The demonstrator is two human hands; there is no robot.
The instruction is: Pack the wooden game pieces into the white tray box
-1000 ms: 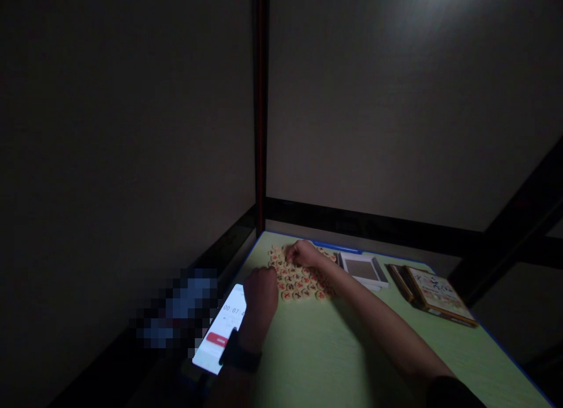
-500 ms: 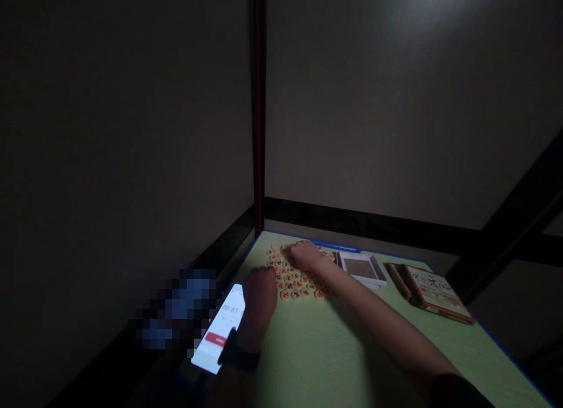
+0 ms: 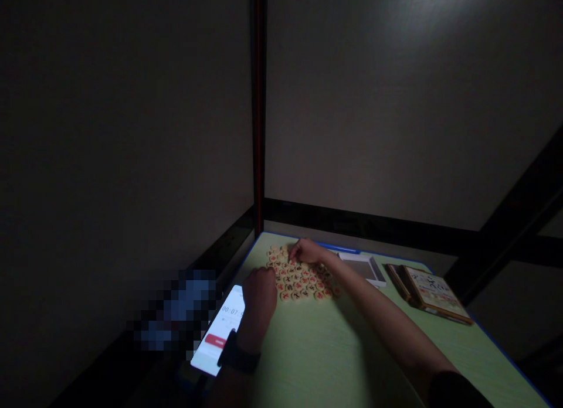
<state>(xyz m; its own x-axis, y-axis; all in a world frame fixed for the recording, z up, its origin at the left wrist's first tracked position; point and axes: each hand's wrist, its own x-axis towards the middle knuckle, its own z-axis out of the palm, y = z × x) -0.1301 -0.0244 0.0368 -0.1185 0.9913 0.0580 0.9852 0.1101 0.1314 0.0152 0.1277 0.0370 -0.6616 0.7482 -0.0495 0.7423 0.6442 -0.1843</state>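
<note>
- Many pale, round, red- or black-marked discs (image 3: 296, 295) near the green, blue-edged bench (image 3: 316, 346)'s far-left corner: more faces exposed.
- Right hand (image 3: 307, 251): shifted; left hand (image 3: 260, 289): unmoved; fingers' closure indeterminable.

you are occupying one dim room, kind unclear: plain walls (image 3: 369, 115) meeting at dark post (image 3: 258, 115); blue-edged green table (image 3: 316, 349).

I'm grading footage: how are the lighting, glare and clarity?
Head view: dim, soft glare high on the wall; head view: bright phone screen, blocky pixelation left of it; head view: shadow on the table beside the right forearm; head view: round pieces, markings unclear.
</note>
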